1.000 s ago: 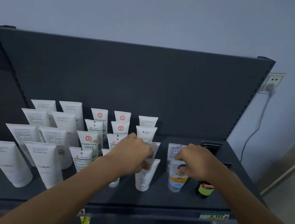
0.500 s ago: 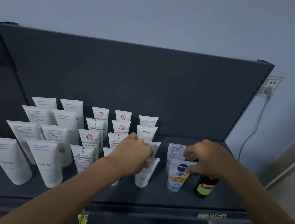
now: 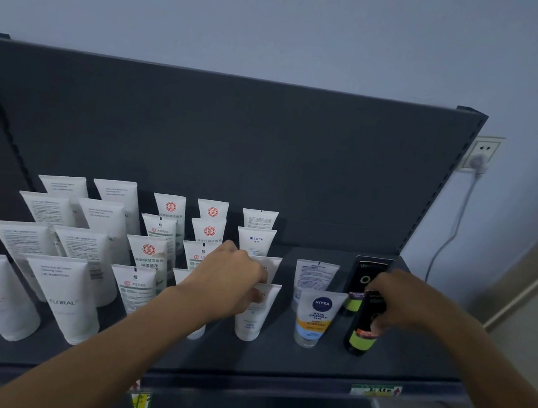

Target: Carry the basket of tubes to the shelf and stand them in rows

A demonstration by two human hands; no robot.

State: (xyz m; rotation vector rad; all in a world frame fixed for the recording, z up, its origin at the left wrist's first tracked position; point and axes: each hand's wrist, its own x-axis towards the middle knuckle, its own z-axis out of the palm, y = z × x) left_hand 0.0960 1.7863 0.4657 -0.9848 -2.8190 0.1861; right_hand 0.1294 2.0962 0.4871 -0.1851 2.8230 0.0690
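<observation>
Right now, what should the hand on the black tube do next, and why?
Probably let go. The right hand grips the front black tube, which already stands upright on the shelf, in line with the second black tube behind it.

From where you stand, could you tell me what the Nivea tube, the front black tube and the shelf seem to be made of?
Nivea tube: probably soft plastic, matte white body with a printed label and a translucent cap.
Front black tube: likely glossy plastic, catching a faint sheen, with a green band.
Shelf: looks like dark grey painted metal, flat and even; the dim light leaves this open.
</observation>
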